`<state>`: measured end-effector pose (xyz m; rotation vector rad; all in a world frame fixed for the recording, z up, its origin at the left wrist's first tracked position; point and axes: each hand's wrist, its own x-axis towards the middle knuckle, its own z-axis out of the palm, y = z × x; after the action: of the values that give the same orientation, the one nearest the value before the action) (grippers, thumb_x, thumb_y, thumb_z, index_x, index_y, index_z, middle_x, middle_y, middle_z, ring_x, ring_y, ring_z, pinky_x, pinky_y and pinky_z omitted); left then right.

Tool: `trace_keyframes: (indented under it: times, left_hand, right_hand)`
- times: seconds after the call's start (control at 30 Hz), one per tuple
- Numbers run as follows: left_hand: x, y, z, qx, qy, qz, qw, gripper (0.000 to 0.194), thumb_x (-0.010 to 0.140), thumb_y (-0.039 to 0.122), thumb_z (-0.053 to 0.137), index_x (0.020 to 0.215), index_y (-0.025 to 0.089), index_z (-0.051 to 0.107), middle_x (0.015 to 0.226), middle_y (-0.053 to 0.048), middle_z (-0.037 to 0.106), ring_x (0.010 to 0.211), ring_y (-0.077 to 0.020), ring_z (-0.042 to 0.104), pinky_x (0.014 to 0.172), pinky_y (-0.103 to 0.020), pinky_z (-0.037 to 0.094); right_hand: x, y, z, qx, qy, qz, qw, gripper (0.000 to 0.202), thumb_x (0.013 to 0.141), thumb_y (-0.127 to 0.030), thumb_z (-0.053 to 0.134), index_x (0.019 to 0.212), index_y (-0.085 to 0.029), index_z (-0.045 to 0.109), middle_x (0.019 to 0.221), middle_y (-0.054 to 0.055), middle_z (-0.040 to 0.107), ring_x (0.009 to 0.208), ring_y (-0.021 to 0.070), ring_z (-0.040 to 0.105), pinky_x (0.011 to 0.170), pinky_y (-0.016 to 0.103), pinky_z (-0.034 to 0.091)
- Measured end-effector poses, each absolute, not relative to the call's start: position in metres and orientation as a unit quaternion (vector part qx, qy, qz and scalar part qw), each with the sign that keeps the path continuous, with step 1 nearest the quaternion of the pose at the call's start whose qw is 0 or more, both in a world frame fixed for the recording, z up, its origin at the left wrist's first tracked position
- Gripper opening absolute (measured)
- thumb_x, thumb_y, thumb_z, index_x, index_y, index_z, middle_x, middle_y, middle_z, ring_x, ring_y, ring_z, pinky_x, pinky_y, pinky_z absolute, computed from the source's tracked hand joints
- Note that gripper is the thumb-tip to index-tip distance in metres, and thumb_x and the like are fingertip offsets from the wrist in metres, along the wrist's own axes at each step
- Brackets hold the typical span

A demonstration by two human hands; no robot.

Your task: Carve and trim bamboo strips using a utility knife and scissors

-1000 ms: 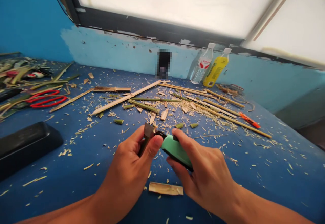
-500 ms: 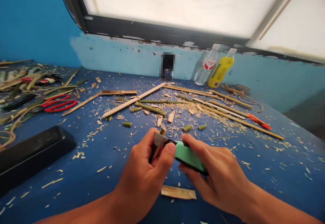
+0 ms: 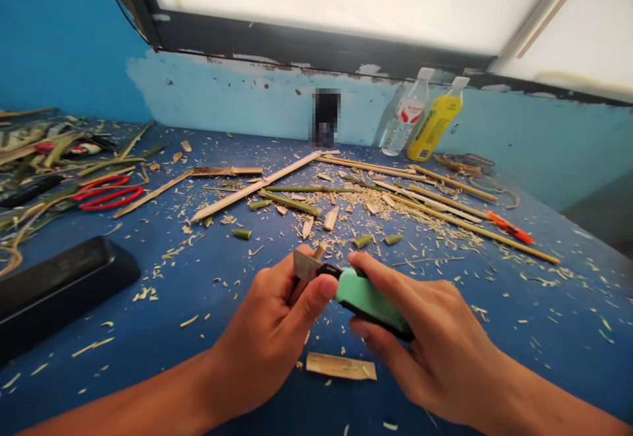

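Observation:
My right hand [image 3: 420, 330] is closed around the mint-green and black handle of a utility knife [image 3: 368, 297], whose blade points left. In my left hand [image 3: 277, 330] is a short bamboo piece [image 3: 319, 250], mostly hidden by the fingers and the blade; its pale tip shows beyond them. The blade lies across this piece, and my left thumb rests near the black neck of the knife. Below the hands, a flat bamboo strip [image 3: 341, 366] lies on the blue table [image 3: 198, 383].
Bamboo sticks [image 3: 257, 186], offcuts and shavings spread behind the hands. Red-handled scissors [image 3: 109, 193] and a long black object [image 3: 64, 291] lie left. A water bottle [image 3: 398, 134] and a yellow bottle [image 3: 435, 123] lean on the wall. An orange cutter [image 3: 510, 226] lies right.
The knife blade has shifted slightly left and turned a little over the bamboo piece. Both hands keep their hold. The whole view has moved slightly.

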<state>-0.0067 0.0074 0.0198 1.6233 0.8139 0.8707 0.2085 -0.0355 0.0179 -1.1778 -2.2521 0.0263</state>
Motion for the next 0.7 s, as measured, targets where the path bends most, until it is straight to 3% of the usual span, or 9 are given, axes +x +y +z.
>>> trace_keyframes:
  times: [0.17,0.47,0.7]
  left_hand:
    - [-0.003,0.006,0.018,0.67,0.363,0.387,0.519,0.041,0.104,0.053,0.049,0.076,0.024,0.046,0.061,0.01,0.036,0.05,-0.0107,0.027,0.042,-0.024,0.023]
    - [0.004,0.004,0.016,0.603,0.438,0.414,0.522,0.042,0.099,0.06,0.055,0.076,0.025,0.049,0.054,0.011,0.034,0.045,-0.0108,0.025,0.037,-0.023,0.019]
    - [0.001,0.001,0.014,0.613,0.442,0.427,0.497,0.039,0.101,0.057,0.055,0.08,0.024,0.047,0.063,0.01,0.037,0.052,-0.0102,0.03,0.045,-0.02,0.028]
  right_hand:
    - [0.204,-0.041,0.019,-0.473,-0.831,-0.043,0.29,0.047,0.1,-0.033,0.052,0.144,-0.019,0.042,0.1,0.006,0.076,0.067,0.0204,0.074,0.053,0.031,0.054]
    - [0.184,-0.032,0.014,-0.5,-0.805,-0.032,0.318,0.038,0.101,-0.033,0.05,0.134,-0.016,0.043,0.078,0.001,0.071,0.05,0.0155,0.063,0.043,0.026,0.042]
    - [0.183,-0.027,0.019,-0.469,-0.821,-0.036,0.325,0.05,0.097,-0.04,0.053,0.142,-0.021,0.046,0.084,0.005,0.073,0.069,0.0192,0.069,0.059,0.026,0.051]
